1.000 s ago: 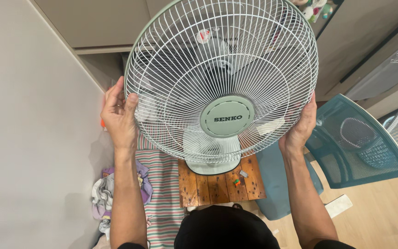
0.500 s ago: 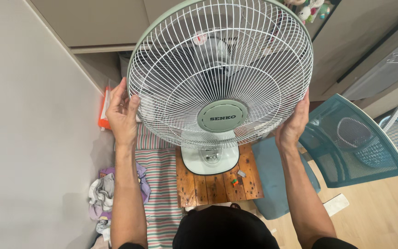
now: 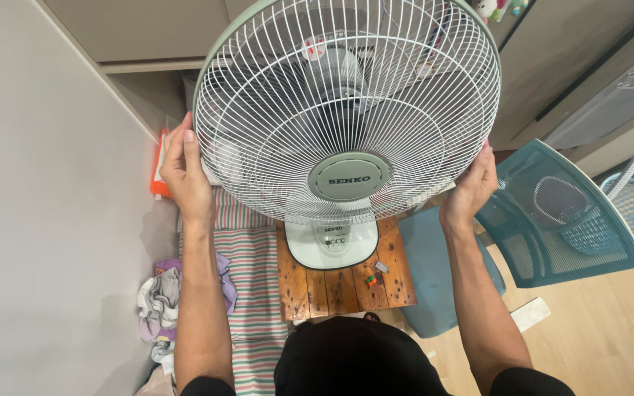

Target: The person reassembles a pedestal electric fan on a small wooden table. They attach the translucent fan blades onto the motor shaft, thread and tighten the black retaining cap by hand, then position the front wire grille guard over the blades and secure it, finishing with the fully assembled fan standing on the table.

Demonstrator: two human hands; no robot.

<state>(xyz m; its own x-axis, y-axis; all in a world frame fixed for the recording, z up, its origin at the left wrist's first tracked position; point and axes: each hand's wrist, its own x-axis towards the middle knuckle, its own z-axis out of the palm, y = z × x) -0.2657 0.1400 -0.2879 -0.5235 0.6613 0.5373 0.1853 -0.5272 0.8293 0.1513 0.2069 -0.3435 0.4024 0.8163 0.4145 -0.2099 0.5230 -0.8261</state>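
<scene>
A pale green table fan with a white wire grille fills the upper middle of the view. Its round hub cap faces me and its base stands on a small wooden stool. My left hand grips the grille's left rim. On the opposite side, my right hand grips the lower right rim. The blades behind the wires look still.
A grey wall runs along the left. A striped cloth and a heap of clothes lie on the floor. A teal mesh chair stands at the right, a blue cushion beside the stool, an orange packet by the wall.
The fan head has tilted up and shifted slightly higher in view. Both hands stay on the grille rim, moving with it.
</scene>
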